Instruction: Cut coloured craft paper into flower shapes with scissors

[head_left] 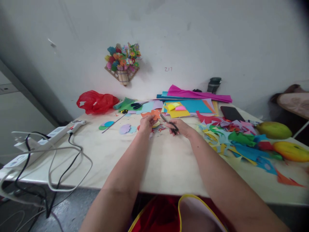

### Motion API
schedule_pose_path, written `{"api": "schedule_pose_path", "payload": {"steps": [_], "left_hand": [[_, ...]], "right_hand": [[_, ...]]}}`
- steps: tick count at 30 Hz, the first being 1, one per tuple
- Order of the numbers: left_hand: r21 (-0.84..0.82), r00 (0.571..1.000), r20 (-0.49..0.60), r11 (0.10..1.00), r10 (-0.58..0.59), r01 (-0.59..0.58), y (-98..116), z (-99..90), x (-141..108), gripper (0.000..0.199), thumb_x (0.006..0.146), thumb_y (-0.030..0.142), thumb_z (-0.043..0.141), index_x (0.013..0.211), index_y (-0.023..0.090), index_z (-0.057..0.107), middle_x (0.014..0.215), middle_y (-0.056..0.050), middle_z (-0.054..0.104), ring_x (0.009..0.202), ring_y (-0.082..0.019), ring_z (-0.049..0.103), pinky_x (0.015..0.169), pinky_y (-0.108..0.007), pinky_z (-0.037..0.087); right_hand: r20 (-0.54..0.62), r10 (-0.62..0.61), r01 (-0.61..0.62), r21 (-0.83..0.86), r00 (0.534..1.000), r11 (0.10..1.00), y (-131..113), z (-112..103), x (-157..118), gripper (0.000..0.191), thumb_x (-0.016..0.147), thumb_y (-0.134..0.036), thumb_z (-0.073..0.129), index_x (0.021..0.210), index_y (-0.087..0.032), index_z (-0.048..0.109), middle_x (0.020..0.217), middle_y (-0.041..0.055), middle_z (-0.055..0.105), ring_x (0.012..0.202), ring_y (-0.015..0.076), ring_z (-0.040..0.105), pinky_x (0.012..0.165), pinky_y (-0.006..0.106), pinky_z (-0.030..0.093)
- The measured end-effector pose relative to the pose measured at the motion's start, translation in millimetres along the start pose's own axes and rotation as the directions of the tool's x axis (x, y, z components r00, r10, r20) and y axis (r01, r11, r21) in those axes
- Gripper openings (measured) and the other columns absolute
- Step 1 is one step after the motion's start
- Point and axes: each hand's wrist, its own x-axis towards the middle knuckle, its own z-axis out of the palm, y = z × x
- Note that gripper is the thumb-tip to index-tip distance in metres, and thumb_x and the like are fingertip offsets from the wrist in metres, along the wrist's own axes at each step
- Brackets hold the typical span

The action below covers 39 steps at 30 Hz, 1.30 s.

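My left hand point(147, 123) is closed on a piece of orange paper point(154, 113) with a wavy edge, above the middle of the table. Black-handled scissors point(173, 127) are in my right hand point(180, 126), fingers wrapped round the handles. Their blades point up and left, close to the paper's right edge; whether they touch it I cannot tell. Beneath and around my hands lie small cut pieces, some red and one pale yellow. Lilac point(125, 129) and blue-green cut shapes point(106, 125) rest to the left of my left hand.
Paper scraps point(241, 138), a phone point(232, 113) and two mango-like fruits point(274, 130) are on the right. Coloured sheets point(196, 106) lie at the back, near a second pair of scissors point(136, 105). A red bag point(96, 102) and power strips point(51, 137) with loose cables occupy the left.
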Motion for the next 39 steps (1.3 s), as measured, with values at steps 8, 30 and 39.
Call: {"api": "schedule_pose_path", "payload": {"steps": [8, 30, 39], "left_hand": [[-0.025, 1.0, -0.024, 1.0, 0.002, -0.003, -3.6, 5.3, -2.9, 0.014, 0.061, 0.01, 0.068, 0.067, 0.015, 0.057, 0.065, -0.002, 0.064, 0.066, -0.015, 0.066, 0.074, -0.032, 0.057], [-0.021, 0.999, -0.033, 1.0, 0.0, -0.001, -6.9, 9.7, -4.8, 0.018, 0.061, 0.012, 0.071, 0.067, 0.017, 0.055, 0.064, 0.0, 0.063, 0.061, -0.013, 0.064, 0.071, -0.029, 0.056], [-0.044, 1.0, -0.01, 0.999, 0.01, -0.01, -8.0, 9.7, -5.5, 0.018, 0.06, 0.012, 0.07, 0.069, 0.018, 0.056, 0.066, -0.001, 0.065, 0.065, -0.015, 0.066, 0.072, -0.03, 0.056]], "right_hand": [[-0.006, -0.005, 0.005, 0.063, 1.0, 0.998, 5.1, 3.1, 4.1, 0.029, 0.079, -0.039, 0.069, 0.075, -0.014, 0.056, 0.051, 0.0, 0.06, 0.036, 0.0069, 0.052, 0.033, 0.016, 0.026], [-0.024, -0.042, 0.045, 0.113, 0.999, 0.993, 16.1, 7.1, 14.4, 0.036, 0.077, -0.049, 0.07, 0.075, -0.015, 0.057, 0.052, 0.0007, 0.061, 0.036, 0.007, 0.052, 0.03, 0.015, 0.024], [-0.036, -0.033, 0.037, 0.112, 0.999, 0.993, 14.7, 9.1, 14.4, 0.034, 0.081, -0.046, 0.067, 0.073, -0.015, 0.056, 0.051, -0.0007, 0.06, 0.035, 0.0059, 0.05, 0.03, 0.015, 0.024]]}}
